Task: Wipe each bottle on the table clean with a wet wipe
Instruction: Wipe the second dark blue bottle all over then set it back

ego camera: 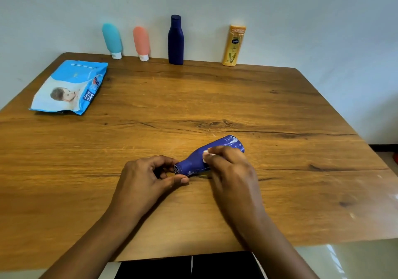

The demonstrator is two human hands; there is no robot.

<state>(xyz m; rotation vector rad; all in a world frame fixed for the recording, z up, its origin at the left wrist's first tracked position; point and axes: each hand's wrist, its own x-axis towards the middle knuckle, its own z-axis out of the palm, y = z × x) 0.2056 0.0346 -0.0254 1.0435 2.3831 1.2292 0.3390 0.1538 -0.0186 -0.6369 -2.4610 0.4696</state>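
A blue bottle [197, 163] with white streaks lies on its side near the front of the wooden table [193, 97], cap end pointing left. My left hand [150, 175] pinches the cap end between thumb and fingers. My right hand [228, 166] grips a small white wet wipe [205, 154] and presses it against the bottle's body. Four more bottles stand along the wall at the back: a teal tube [112, 39], a pink tube [141, 42], a dark blue bottle [175, 40] and a yellow bottle [233, 46].
A blue and white pack of wet wipes [71, 87] lies at the table's back left. The table's right edge drops to a tiled floor [383, 160]. The front edge runs just below my forearms.
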